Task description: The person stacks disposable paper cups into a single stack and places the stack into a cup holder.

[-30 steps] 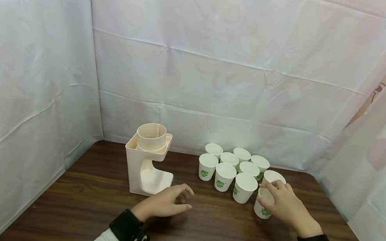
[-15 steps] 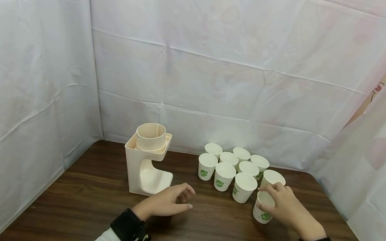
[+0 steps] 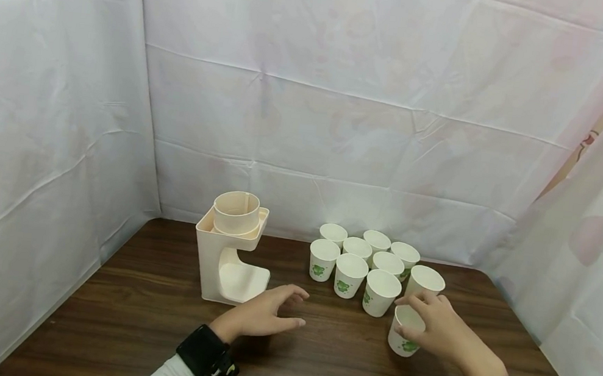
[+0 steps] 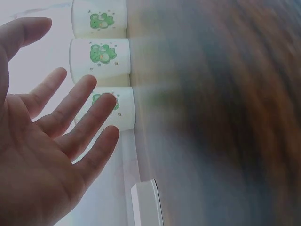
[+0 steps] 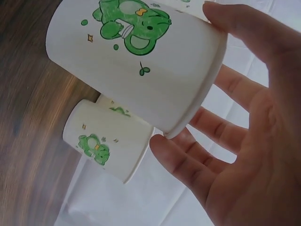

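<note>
In the head view my right hand (image 3: 438, 330) grips the rim of a white paper cup (image 3: 397, 340) from above, thumb on the near side and fingers on the far side. Up close in the right wrist view, this cup (image 5: 131, 61) shows a green cartoon bear. Another paper cup (image 3: 427, 278) stands just behind it. My left hand (image 3: 262, 314) is held over the table in front of the cream stand, thumb apart from the fingers. Its palm is bare and its fingers are spread in the left wrist view, with several cups (image 4: 101, 55) beyond them.
A cream plastic stand (image 3: 210, 264) with a round cup-like holder (image 3: 236, 218) on top stands at the back left. Several white paper cups (image 3: 350, 277) are grouped at the back right of the dark wooden table (image 3: 315, 373). White cloth (image 3: 308, 127) hangs behind and at both sides.
My right hand has drawn the gripped cup toward me and slightly left, away from the cup behind it. My left hand has shifted slightly right, its fingers a little straighter.
</note>
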`<action>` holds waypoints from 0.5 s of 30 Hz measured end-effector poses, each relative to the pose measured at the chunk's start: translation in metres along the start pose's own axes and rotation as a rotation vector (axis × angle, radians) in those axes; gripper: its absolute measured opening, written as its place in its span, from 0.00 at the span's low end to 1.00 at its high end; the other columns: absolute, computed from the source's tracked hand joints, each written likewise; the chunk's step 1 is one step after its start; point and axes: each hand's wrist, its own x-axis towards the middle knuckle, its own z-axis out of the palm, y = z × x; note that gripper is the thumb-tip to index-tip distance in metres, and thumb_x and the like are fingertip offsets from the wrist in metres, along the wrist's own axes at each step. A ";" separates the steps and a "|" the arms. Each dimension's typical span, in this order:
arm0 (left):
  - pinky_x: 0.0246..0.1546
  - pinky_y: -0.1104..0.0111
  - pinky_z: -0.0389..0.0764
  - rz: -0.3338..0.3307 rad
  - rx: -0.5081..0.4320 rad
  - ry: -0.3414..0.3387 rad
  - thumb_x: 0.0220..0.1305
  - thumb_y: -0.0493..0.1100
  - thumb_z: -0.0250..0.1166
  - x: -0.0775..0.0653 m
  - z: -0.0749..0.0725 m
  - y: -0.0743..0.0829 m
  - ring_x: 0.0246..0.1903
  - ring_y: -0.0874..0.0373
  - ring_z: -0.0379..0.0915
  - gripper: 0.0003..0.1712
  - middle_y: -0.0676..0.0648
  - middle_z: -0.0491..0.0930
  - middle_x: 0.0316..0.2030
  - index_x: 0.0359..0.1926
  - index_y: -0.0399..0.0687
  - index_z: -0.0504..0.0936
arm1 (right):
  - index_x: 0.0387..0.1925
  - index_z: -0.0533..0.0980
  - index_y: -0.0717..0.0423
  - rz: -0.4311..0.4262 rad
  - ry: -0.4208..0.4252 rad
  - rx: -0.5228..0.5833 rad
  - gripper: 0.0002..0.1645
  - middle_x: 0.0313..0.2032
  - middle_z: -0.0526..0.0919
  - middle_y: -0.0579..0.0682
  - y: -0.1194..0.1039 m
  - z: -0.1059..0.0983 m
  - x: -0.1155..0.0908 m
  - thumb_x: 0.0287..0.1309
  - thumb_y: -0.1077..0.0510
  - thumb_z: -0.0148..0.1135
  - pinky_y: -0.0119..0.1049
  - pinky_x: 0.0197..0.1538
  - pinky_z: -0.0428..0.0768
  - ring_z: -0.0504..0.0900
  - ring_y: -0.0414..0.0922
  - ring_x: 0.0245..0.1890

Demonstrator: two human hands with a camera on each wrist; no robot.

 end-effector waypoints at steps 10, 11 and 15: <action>0.52 0.55 0.74 0.011 0.005 0.035 0.59 0.63 0.59 0.007 0.006 0.005 0.55 0.58 0.66 0.33 0.49 0.72 0.56 0.62 0.56 0.65 | 0.46 0.76 0.39 -0.093 -0.013 0.033 0.21 0.41 0.73 0.46 -0.023 0.003 0.002 0.49 0.45 0.68 0.49 0.38 0.74 0.69 0.50 0.43; 0.52 0.55 0.73 0.015 0.009 0.041 0.59 0.63 0.60 0.008 0.007 0.006 0.55 0.58 0.66 0.34 0.49 0.72 0.56 0.62 0.57 0.65 | 0.46 0.76 0.39 -0.103 -0.010 0.040 0.21 0.41 0.73 0.46 -0.026 0.003 0.003 0.49 0.45 0.68 0.49 0.38 0.74 0.69 0.49 0.43; 0.54 0.54 0.72 0.036 0.025 0.057 0.56 0.65 0.62 0.012 0.012 0.008 0.56 0.56 0.66 0.37 0.48 0.72 0.56 0.62 0.57 0.65 | 0.47 0.76 0.38 -0.140 0.001 0.048 0.21 0.40 0.73 0.42 -0.037 0.009 0.009 0.50 0.44 0.67 0.46 0.38 0.75 0.68 0.45 0.41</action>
